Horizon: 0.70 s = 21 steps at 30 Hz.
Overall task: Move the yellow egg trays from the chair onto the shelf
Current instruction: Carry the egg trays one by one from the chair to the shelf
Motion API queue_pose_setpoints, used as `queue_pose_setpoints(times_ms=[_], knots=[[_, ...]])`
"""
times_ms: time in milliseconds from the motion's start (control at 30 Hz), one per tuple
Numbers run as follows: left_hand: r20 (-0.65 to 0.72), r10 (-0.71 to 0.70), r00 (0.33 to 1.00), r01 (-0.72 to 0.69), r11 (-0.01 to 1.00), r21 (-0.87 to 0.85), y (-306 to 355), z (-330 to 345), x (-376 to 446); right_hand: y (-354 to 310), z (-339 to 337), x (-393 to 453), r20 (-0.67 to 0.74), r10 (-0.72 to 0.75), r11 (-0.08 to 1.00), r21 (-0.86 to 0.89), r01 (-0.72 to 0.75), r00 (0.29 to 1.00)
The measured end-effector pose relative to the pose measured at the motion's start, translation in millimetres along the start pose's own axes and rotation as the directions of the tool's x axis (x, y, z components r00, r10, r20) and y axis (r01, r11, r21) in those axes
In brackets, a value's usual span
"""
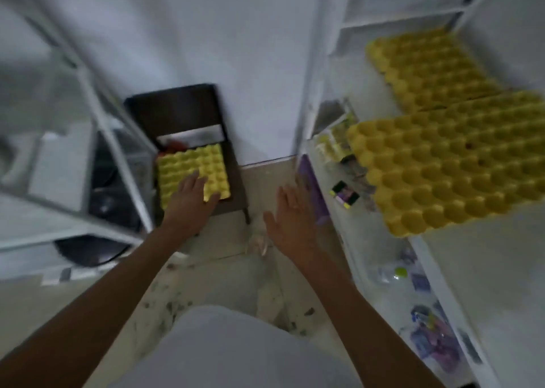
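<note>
A yellow egg tray (191, 166) lies on the seat of a dark brown chair (177, 110) against the far wall. My left hand (190, 199) rests on the tray's near edge, fingers over it; whether it grips is unclear. My right hand (290, 216) hovers open above the floor, between the chair and the white shelf (418, 246) on the right. Two stacks of yellow egg trays sit on that shelf: a near stack (454, 163) overhanging the front edge and a far stack (427, 66) behind it.
A white metal rack (118, 151) stands at the left with dark round pans (88, 249) low down. Small packets (345, 194) and a purple item (312, 187) lie on the right shelf. Lower shelves hold several packets (433, 334). The floor (236, 284) is stained.
</note>
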<state>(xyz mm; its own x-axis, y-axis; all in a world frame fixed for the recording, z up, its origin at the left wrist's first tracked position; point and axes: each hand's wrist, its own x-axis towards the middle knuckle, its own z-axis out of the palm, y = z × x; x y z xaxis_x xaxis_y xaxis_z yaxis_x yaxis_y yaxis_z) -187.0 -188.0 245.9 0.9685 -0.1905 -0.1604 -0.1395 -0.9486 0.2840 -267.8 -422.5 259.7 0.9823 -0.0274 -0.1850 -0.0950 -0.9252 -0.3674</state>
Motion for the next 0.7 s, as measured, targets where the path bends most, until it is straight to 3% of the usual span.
queue_pose_setpoints(times_ms=[100,267,433,700], knots=[[0.017,-0.157,0.988,0.157,0.987,-0.022,-63.0,-13.2,-66.0,-35.3,42.7,-24.3,0.183,-0.119,0.993,-0.003,0.121,0.976],[0.027,-0.290,0.957,0.291,0.954,-0.073,-126.8,-22.4,-125.8,-83.2,93.5,-25.7,0.308,-0.172,0.983,-0.010,0.184,0.936],[0.125,-0.248,0.961,0.252,0.968,-0.020,-167.4,1.5,-147.2,-116.6,128.2,-4.8,0.419,-0.087,0.995,-0.006,0.099,0.904],[0.231,-0.198,0.953,0.217,0.974,-0.059,-190.5,25.7,-94.8,-121.0,151.1,49.9,0.476,0.034,0.999,-0.039,-0.018,0.879]])
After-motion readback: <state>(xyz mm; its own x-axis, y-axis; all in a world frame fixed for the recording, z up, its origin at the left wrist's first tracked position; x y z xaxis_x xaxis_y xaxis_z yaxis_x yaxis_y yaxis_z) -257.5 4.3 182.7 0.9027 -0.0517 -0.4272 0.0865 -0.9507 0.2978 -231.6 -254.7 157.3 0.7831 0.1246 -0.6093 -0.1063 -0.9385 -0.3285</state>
